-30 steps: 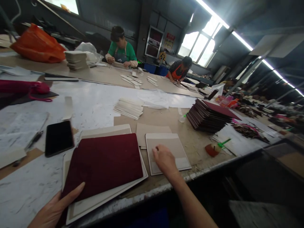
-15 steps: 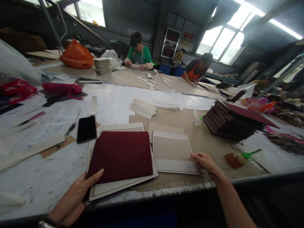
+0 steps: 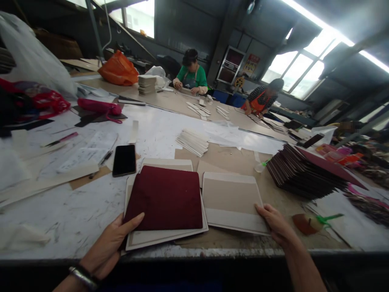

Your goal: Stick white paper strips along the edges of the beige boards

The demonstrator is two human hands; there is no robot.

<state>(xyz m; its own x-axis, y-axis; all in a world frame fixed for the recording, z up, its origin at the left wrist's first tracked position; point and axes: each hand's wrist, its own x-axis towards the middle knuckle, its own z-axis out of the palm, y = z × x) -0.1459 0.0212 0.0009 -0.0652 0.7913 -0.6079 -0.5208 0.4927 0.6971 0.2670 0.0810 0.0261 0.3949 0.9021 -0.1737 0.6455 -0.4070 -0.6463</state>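
My left hand (image 3: 111, 243) is closed on the left edge of a maroon panel (image 3: 170, 198), thumb on top and the other fingers mostly hidden beneath. Under that panel lie pale boards with white borders (image 3: 158, 238), their edges showing at the back, left and front. On the right, my right hand (image 3: 276, 225) grips the right edge of a beige panel with white bands (image 3: 232, 194). Its thumb rests on the upper face while the fingers go behind the edge. The two panels lie side by side, close together near the table's front edge.
Beyond the panels lie a fan of white strips (image 3: 193, 142) and a black phone (image 3: 124, 161). A tall maroon stack (image 3: 304, 172) stands at right, with a brown pot and green-handled brush (image 3: 308, 224) before it. Two co-workers (image 3: 191, 75) sit across the table.
The camera view has shifted, moving the scene rightward. My right hand has a fuller grip on the beige panel, whose right end has turned slightly toward me. My left hand keeps its hold.
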